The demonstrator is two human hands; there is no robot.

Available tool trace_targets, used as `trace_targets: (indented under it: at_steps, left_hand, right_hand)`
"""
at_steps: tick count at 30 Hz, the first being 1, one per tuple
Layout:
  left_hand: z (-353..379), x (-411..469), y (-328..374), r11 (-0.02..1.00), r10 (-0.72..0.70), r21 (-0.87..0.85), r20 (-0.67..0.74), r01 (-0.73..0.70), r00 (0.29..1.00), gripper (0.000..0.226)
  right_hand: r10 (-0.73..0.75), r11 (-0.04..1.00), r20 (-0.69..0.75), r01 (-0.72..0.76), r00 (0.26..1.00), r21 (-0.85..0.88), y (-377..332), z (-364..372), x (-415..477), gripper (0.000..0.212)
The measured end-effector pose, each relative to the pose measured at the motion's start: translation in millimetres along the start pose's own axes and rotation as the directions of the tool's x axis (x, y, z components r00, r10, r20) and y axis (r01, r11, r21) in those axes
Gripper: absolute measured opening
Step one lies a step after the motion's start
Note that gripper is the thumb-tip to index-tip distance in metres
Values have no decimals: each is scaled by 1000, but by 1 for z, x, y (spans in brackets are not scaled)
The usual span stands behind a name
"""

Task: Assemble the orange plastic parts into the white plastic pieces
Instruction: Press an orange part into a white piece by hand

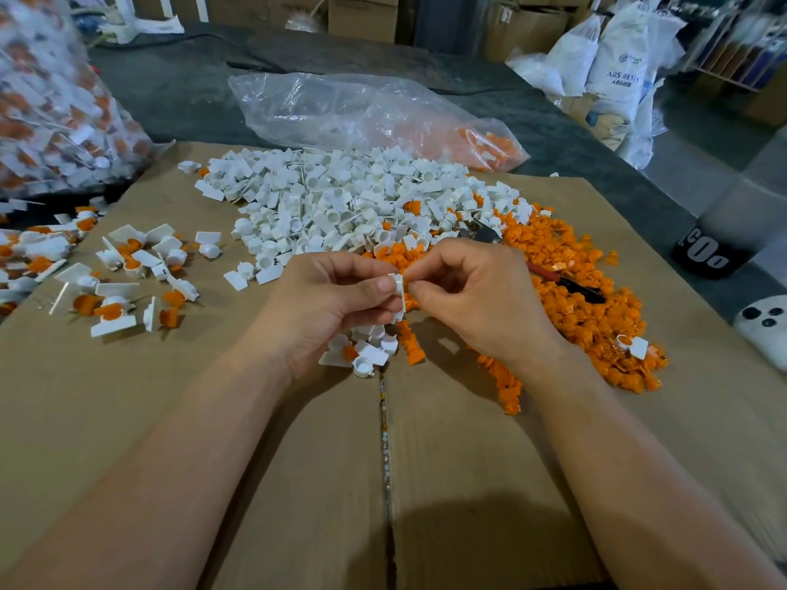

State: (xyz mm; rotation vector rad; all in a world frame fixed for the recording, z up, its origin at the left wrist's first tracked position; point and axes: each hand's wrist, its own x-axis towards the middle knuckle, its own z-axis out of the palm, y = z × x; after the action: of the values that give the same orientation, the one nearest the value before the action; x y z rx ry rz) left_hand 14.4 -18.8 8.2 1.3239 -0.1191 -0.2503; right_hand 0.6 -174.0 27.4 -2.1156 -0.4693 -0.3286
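My left hand (328, 300) and my right hand (472, 291) meet above the middle of the cardboard (298, 462). Both pinch one small white plastic piece (398, 289) between thumb and fingers. Whether an orange part sits inside it is hidden by my fingers. Behind my hands lies a big heap of white pieces (340, 198). A heap of orange parts (587, 291) spreads to the right. Assembled white-and-orange pieces (127, 270) lie scattered at the left. A few loose white pieces (366, 351) sit just below my hands.
A clear plastic bag (362, 108) with some orange parts lies behind the white heap. A full bag of assembled pieces (51, 100) stands at far left. A red-handled tool (566, 278) lies in the orange heap. White sacks (617, 57) and cartons stand behind.
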Motion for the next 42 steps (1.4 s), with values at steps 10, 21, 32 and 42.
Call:
trace_targets:
  at_steps: [10, 21, 32, 42]
  left_hand:
    - [-1, -1, 0, 999, 36, 9, 9, -36, 999, 18]
    - [-1, -1, -1, 999, 48, -24, -9, -48, 999, 14]
    - [-1, -1, 1, 997, 38, -72, -9, -39, 999, 12]
    - [-1, -2, 5, 987, -47, -150, 49, 54, 998, 11]
  right_hand:
    - [48, 995, 16, -50, 999, 92, 1, 1, -1, 27]
    - [23, 998, -66, -20, 998, 53, 3, 7, -2, 14]
    - [-17, 990, 17, 14, 1000, 138, 6, 0, 0, 32]
    - [-47, 954, 8, 42, 999, 295, 4, 1, 1, 36]
